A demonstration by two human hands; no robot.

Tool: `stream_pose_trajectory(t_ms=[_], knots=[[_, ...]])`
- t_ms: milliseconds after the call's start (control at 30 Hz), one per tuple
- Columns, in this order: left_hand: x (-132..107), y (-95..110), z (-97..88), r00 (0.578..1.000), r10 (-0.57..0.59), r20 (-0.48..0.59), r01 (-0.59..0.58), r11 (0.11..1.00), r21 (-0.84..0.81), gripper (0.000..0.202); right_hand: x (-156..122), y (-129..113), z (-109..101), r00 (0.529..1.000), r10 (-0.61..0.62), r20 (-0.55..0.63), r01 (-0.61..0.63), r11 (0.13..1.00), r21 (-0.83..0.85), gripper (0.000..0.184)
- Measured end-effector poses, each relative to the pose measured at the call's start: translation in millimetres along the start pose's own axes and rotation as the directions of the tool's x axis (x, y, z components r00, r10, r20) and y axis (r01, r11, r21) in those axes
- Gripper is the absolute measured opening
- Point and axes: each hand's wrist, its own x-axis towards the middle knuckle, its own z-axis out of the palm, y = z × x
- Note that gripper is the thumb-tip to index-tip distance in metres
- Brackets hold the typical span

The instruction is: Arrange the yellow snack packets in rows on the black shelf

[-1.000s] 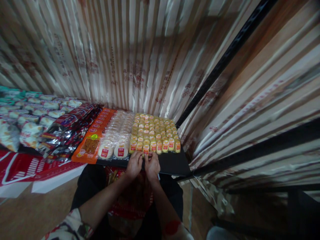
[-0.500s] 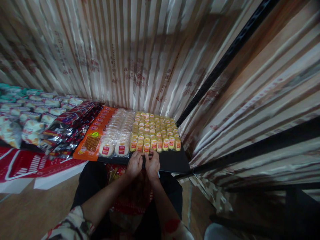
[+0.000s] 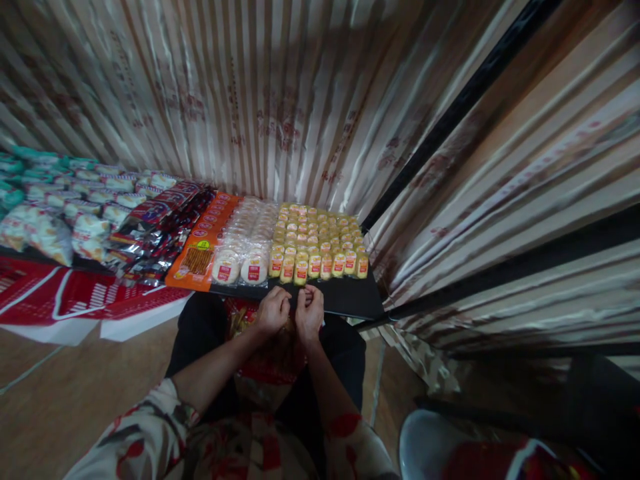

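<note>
Small yellow wrapped snack packets (image 3: 301, 269) with red-and-white labels stand in tight rows on a black shelf board (image 3: 350, 297). Just in front of the nearest row, my left hand (image 3: 274, 311) has its fingers curled closed, and nothing shows in them. Beside it on the right, my right hand (image 3: 310, 312) is also closed with bent fingers, its fingertips close to the board's front edge. A narrow gap separates the two hands, and both are apart from the packets. Round white wrapped crackers (image 3: 254, 268) lie in two columns left of the yellow packets.
An orange snack bag (image 3: 196, 257), dark red-and-blue packets (image 3: 163, 217) and white puffy bags (image 3: 93, 233) line the left. Striped sheeting (image 3: 280, 100) hangs behind. Black bars (image 3: 450, 127) frame the right side. A red bag (image 3: 270, 347) sits between the knees.
Both hands have drawn back from the front yellow packet they were touching and moved slightly apart. The packet stays in its row. The view has shifted a little.
</note>
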Motion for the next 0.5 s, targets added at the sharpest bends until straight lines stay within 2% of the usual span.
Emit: stream_pose_trajectory(t_ms=[200, 300, 367, 433, 500], knots=[[-33, -14, 1.9, 0.994, -0.020, 0.103, 0.015, 0.998, 0.056, 0.026, -40, 2, 5, 0.994, -0.038, 0.098, 0.042, 0.999, -0.035, 0.028], [-49, -29, 3.1, 0.970, -0.081, 0.230, 0.050, 0.989, 0.137, 0.025, -59, 6, 14, 0.984, -0.037, 0.174, 0.055, 0.994, -0.099, 0.027], [-59, -41, 2.7, 0.916, -0.183, 0.357, 0.101, 0.967, 0.236, 0.023, -69, 12, 23, 0.963, -0.012, 0.270, 0.052, 0.989, -0.141, 0.027], [-66, -53, 1.1, 0.830, -0.324, 0.455, 0.171, 0.923, 0.345, 0.023, -77, 21, 34, 0.920, 0.019, 0.391, 0.051, 0.984, -0.170, 0.026], [-72, -66, -1.3, 0.751, -0.430, 0.501, 0.225, 0.880, 0.419, 0.020, -84, 30, 45, 0.882, 0.030, 0.470, 0.058, 0.984, -0.170, 0.023]])
